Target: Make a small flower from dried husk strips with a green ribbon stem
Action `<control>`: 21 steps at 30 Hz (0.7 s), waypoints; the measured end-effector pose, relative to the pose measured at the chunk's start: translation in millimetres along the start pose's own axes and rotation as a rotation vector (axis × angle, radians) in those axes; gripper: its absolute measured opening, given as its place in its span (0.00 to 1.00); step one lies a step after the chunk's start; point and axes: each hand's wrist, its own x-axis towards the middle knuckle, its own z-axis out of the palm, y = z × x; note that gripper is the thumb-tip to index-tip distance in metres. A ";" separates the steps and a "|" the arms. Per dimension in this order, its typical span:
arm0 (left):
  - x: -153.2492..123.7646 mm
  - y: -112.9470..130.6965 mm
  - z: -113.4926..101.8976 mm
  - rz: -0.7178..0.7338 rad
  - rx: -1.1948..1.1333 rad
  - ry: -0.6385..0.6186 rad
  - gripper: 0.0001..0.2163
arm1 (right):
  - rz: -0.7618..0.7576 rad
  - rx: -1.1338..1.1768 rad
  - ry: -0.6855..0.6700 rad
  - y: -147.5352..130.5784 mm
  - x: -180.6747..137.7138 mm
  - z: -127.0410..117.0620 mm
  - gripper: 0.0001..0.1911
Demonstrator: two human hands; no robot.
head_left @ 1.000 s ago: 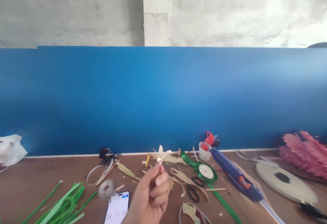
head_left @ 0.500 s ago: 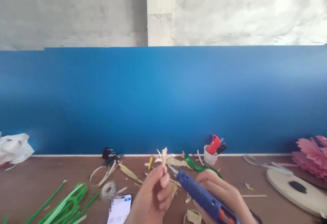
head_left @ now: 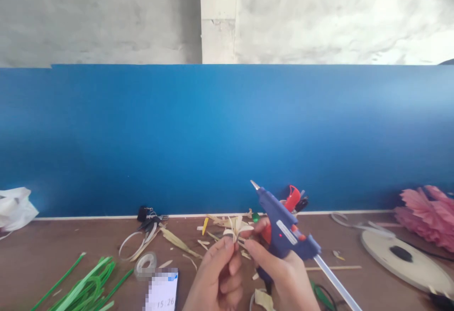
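My left hand [head_left: 217, 273] is closed, pinching the base of a small cream flower [head_left: 237, 226] with thin pointed petals that look like dried husk. A blue hot glue gun [head_left: 275, 214] is held in my right hand [head_left: 288, 273], its nozzle pointing up and to the left, above the flower. Out of its back end runs a translucent glue stick [head_left: 336, 281]. The right thumb and a finger reach left to the flower's right side; whether they grip a petal I cannot tell.
Husk scraps [head_left: 179, 241] litter the table middle. Green pipe cleaners [head_left: 88, 285], a tape roll [head_left: 145, 264] and a phone [head_left: 162, 292] lie left. Behind the gun stands a cup with a red-handled tool [head_left: 292, 198]. A pale oval board [head_left: 379, 259] and pink paper flower [head_left: 425, 216] are right.
The glue gun has turned so its nozzle points upward, away from the flower. My right fingers have come over to the flower, which stays in my left hand.
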 end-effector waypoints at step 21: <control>2.7 -11.5 -4.1 0.240 0.194 0.089 0.20 | -0.045 -0.166 0.083 1.7 -11.7 5.8 0.13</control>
